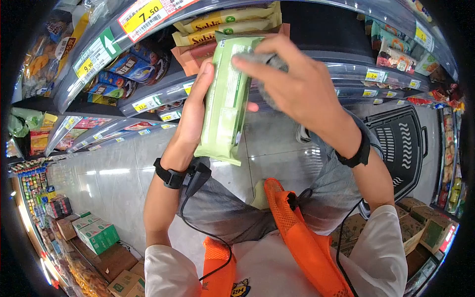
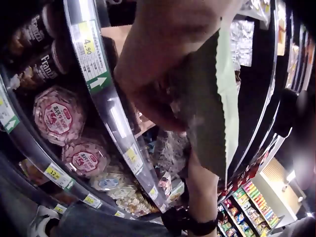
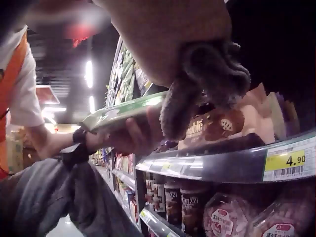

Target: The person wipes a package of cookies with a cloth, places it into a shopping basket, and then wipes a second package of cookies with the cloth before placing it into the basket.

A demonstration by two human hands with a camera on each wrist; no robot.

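Observation:
A long light-green packet [image 1: 225, 99] is gripped by the left hand [image 1: 195, 106], its thumb along one edge and a fingertip showing past the other. Over the packet's upper part, the right hand [image 1: 302, 79] holds a grey cloth [image 1: 269, 74] with its fingers bent round it. In the right wrist view the cloth [image 3: 205, 74] hangs from the right hand [image 3: 168, 34], beside the packet [image 3: 128, 108] and the left hand [image 3: 138, 133]. The left wrist view shows the packet's green underside [image 2: 207, 108] close up.
Behind the hands, yellow packets [image 1: 227, 20] and pink packets [image 1: 188, 57] lie on a shelf with price-tagged edges [image 1: 173, 94]. Lower shelves hold round tubs [image 2: 59, 116] and dark cans [image 3: 192, 207]. A black basket [image 1: 398, 148] is on the floor at the right; cartons [image 1: 96, 232] stand lower left.

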